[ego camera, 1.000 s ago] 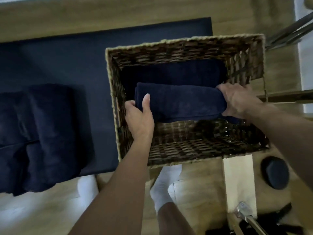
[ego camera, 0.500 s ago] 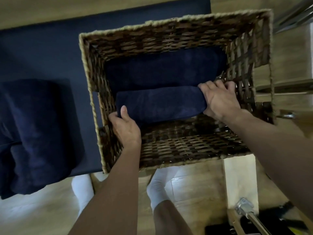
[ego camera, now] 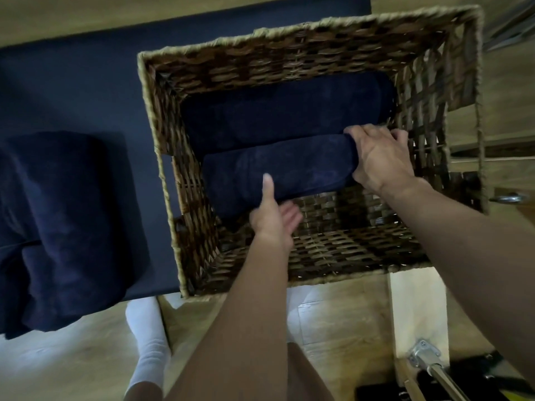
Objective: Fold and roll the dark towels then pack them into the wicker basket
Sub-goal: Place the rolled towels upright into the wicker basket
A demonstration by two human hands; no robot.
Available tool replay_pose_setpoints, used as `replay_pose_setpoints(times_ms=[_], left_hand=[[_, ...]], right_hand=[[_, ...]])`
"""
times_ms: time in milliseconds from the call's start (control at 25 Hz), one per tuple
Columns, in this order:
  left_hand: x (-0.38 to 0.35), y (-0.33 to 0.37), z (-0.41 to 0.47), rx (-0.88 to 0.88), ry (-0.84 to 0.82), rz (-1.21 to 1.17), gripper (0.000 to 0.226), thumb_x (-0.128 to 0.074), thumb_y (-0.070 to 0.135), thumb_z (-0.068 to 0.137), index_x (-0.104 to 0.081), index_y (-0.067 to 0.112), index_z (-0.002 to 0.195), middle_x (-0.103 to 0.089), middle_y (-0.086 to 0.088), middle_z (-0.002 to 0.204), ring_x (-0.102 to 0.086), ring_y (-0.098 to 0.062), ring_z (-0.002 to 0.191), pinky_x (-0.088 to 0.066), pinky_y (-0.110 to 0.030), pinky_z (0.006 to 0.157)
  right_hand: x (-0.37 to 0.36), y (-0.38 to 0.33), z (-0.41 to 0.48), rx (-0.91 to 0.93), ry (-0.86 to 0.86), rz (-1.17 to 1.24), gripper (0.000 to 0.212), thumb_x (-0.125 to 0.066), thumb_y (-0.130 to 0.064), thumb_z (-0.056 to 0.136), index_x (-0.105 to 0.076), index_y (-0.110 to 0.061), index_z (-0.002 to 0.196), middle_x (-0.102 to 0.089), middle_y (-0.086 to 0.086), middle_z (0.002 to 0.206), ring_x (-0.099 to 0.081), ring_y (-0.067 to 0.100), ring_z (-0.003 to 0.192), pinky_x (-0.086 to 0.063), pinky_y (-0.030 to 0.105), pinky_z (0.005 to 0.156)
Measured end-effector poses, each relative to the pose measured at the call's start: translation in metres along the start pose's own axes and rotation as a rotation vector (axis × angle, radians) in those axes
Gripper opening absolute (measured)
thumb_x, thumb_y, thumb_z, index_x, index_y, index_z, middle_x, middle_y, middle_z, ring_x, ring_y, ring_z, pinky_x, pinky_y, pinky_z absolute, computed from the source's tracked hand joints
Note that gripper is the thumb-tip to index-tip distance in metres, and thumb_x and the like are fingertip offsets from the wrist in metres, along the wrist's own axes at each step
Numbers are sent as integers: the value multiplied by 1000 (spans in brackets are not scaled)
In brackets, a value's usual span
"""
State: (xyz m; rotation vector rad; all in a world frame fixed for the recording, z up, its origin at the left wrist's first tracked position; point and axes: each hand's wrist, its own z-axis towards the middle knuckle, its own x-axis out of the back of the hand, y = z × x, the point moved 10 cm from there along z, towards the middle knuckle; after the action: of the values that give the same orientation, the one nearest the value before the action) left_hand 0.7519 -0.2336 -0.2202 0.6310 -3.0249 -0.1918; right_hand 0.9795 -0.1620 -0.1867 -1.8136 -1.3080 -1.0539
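A brown wicker basket stands open below me. One rolled dark towel lies along its far wall. A second rolled dark towel lies right in front of it, on the basket floor. My right hand grips the right end of this nearer roll, fingers curled over it. My left hand is inside the basket at the roll's front side. Its thumb rests on the towel, its fingers are loosely spread and it holds nothing.
A heap of unrolled dark towels lies at the left on a dark blue mat. My white-socked feet stand on the wooden floor. A pale wooden leg with a metal bracket is at the lower right.
The nearer roll has come down against the far roll. My left hand has let go of its left end and slid right along its front. The basket looms closer.
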Motion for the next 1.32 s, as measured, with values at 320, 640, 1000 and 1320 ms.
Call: replay_pose_setpoints(times_ms=[320,640,1000,1320], left_hand=[[-24,28,24,47,-131,-239,74,-70,38,88,-35,11,147,-44,-29,143,-49,-42,129,-52,-53,97],[-18,24,35,2,-382,-231,54,-48,35,101,-38,2,143,-55,-25,131,-63,-32,109,-56,-40,88],[-21,25,31,13,-274,78,58,-35,49,103,-35,9,145,-58,-19,135,-63,-31,113,-56,-45,89],[8,91,-67,-190,-275,686,37,-51,35,102,-64,4,119,-72,-17,108,-71,-29,92,-60,-34,73]], right_hand=[[-77,21,-113,-1312,318,1638,41,-71,-32,88,-54,-13,120,-64,5,112,-65,18,102,-56,33,89],[-88,-31,-76,-976,44,2064,25,-53,-29,100,-63,-7,106,-72,12,108,-72,17,92,-59,28,70],[-78,-46,-71,-796,-76,2097,28,-58,-15,96,-55,-22,123,-61,-2,127,-52,21,126,-52,38,91],[-9,-97,-113,-968,189,1719,35,-57,-10,97,-51,-18,131,-65,2,112,-63,19,112,-55,29,79]])
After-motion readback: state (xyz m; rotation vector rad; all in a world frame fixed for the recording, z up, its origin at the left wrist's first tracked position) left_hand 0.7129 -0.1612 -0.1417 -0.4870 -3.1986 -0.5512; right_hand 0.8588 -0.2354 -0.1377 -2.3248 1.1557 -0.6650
